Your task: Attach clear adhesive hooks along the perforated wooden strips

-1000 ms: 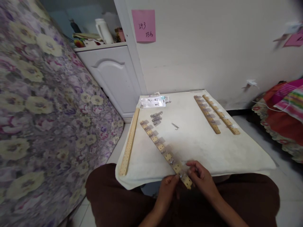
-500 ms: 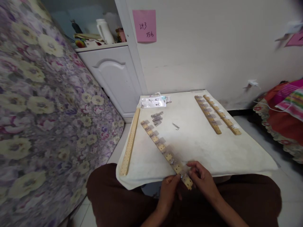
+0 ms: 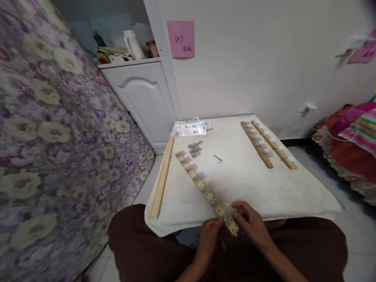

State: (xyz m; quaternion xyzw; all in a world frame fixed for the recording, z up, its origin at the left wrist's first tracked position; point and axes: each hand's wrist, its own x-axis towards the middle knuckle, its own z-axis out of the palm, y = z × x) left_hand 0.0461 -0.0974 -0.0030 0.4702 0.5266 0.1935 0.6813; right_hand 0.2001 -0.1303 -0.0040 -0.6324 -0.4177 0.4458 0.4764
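Observation:
A long wooden strip (image 3: 202, 186) with holes and small metal clips runs diagonally across the cloth-covered table (image 3: 252, 188). Its near end hangs over the table's front edge, between my hands. My left hand (image 3: 210, 235) pinches the strip's near end from the left, fingers closed on it. From the right, my right hand (image 3: 249, 221) has its fingers curled on the same end, at a small metal clip.
A bare wooden strip (image 3: 162, 180) lies along the left edge. Two more clip-fitted strips (image 3: 266, 145) lie at the back right. Loose metal clips (image 3: 194, 149), a single hook (image 3: 217, 158) and a plastic packet (image 3: 189, 128) sit toward the back. A floral mattress (image 3: 53, 149) stands left, a white cabinet (image 3: 141, 98) behind.
The view has shifted slightly downward. My hands stay at the strip's near end with hardly any movement.

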